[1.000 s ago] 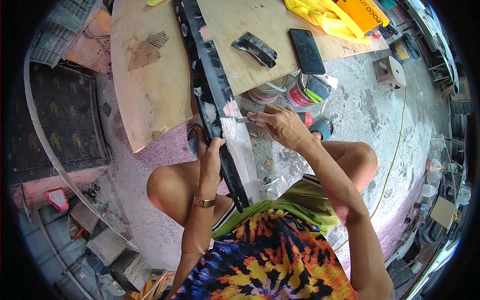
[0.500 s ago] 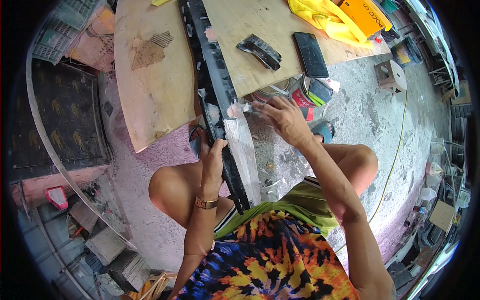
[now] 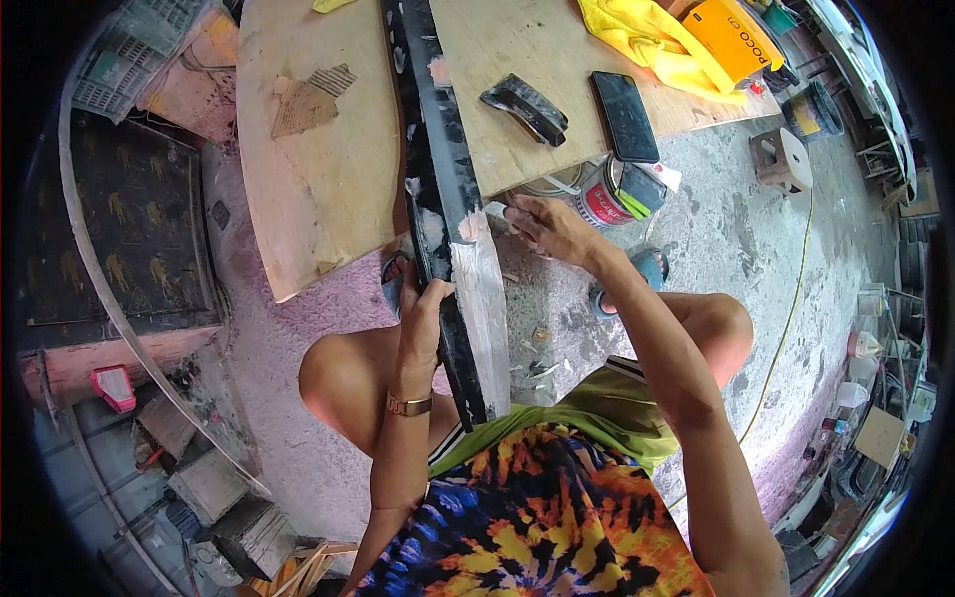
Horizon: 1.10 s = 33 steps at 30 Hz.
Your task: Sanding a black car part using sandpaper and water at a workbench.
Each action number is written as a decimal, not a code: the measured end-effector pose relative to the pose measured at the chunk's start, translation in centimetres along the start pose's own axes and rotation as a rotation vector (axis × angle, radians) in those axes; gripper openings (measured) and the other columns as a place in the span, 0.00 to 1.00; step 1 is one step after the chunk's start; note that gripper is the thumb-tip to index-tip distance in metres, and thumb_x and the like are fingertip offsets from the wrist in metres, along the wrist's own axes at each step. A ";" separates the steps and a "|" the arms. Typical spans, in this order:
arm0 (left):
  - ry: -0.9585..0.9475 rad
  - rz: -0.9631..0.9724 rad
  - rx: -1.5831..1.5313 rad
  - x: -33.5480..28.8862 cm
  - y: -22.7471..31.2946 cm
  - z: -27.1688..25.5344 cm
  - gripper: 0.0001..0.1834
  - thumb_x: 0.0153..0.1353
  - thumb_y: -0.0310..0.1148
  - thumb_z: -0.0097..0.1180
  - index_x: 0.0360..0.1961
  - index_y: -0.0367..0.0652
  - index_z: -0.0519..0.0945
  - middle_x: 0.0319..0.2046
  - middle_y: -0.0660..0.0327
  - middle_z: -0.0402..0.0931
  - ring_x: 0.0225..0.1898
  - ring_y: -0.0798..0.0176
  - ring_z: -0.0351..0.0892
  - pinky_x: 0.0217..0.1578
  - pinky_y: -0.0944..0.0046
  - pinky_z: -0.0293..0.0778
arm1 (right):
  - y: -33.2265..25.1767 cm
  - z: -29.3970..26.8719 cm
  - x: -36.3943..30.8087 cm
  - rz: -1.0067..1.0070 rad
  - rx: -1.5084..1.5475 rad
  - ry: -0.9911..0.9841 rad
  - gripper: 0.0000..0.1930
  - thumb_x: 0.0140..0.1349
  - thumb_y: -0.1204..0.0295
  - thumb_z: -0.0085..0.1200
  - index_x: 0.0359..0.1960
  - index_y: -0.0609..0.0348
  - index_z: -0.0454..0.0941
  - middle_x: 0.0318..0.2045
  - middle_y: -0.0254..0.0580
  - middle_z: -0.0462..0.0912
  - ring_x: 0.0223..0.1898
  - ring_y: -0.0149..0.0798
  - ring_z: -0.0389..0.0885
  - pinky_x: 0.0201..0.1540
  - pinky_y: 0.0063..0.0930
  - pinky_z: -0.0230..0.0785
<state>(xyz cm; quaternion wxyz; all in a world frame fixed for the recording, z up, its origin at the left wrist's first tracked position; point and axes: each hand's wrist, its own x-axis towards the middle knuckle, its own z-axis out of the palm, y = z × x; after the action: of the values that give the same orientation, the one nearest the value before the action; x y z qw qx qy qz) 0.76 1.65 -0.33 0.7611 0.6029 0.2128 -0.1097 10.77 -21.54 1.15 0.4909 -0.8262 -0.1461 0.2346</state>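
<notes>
A long black strip-shaped panel point(image 3: 435, 129), patched with pale filler, lies over the table and slants down to my lap. My left hand point(image 3: 422, 316) is closed round its left edge, thumb on top, just past the table's front. A broad whitish filler coat point(image 3: 478, 313) covers the panel's near right side, with a pinkish patch point(image 3: 468, 228) at its upper end. Right of that patch, my right hand point(image 3: 553, 231) has its fingers curled together. A small pale edge shows by the fingertips; the fingers hide what they hold. A short black curved piece point(image 3: 525, 109) lies on the table.
The plywood table point(image 3: 318, 189) bears torn cardboard point(image 3: 303, 107), a phone point(image 3: 624, 116), a yellow cloth point(image 3: 652, 45) and an orange box point(image 3: 733, 40). Under its edge stands a red-and-white tin point(image 3: 603, 198). A stool point(image 3: 781, 159) and a yellow cable point(image 3: 781, 343) are on the right floor.
The view has shifted slightly, moving the table and panel rightward in the picture. My right hand has turned a little and its fingers sit nearer the panel's edge. My left hand keeps its grip.
</notes>
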 end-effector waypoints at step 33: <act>-0.057 0.028 -0.098 0.1 0.4 0.2 0.20 0.53 0.25 0.51 0.50 0.40 0.71 0.38 0.67 0.72 0.38 0.71 0.69 0.43 0.71 0.67 | -1.1 -3.2 -7.0 0.042 -0.206 -0.242 0.30 0.62 0.52 0.57 0.58 0.61 0.72 0.40 0.48 0.83 0.40 0.42 0.81 0.46 0.34 0.72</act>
<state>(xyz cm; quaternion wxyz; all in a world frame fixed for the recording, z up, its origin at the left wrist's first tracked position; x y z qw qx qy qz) 1.04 1.53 0.05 0.7970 0.5643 0.1877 -0.1058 6.51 -26.68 5.08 0.3774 -0.8408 -0.2100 0.3263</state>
